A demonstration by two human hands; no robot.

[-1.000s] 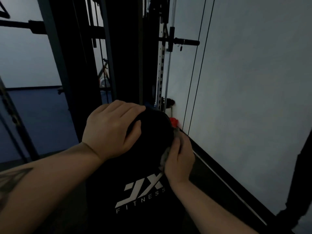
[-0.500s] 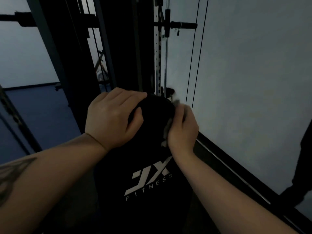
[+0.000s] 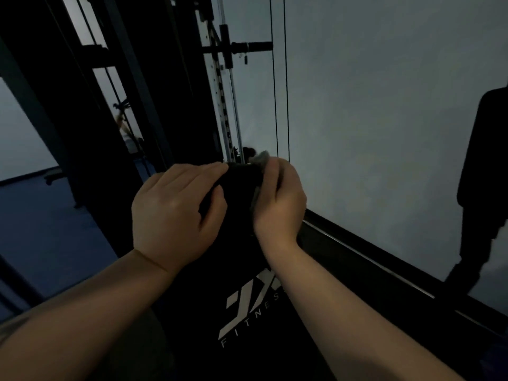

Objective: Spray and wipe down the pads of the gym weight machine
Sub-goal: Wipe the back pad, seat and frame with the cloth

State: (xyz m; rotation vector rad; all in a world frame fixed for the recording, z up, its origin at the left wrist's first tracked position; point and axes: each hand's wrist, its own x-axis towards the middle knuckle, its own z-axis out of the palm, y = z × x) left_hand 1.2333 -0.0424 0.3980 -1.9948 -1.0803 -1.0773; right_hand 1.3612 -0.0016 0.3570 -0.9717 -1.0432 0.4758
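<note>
Right hand (image 3: 277,204) slid cloth (image 3: 259,160) up (one pad (image 3: 242,243)).

right hand (image 3: 277,199) and cloth (image 3: 259,160) moved up pad (image 3: 242,193)

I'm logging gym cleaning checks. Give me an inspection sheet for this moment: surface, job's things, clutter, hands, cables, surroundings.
Surface: black pad with white logo; wetness cannot be told in the dim light.
Job's things: grey cloth at the pad's top right edge; no spray bottle seen.
Clutter: nothing seen.
Hands: left hand grips the pad's top; right hand holds the cloth against the pad's edge.
Cables: two thin black cables run vertically before the wall.
Surroundings: dark frame, holed upright, pale wall, blue floor, a dark figure at right.
</note>
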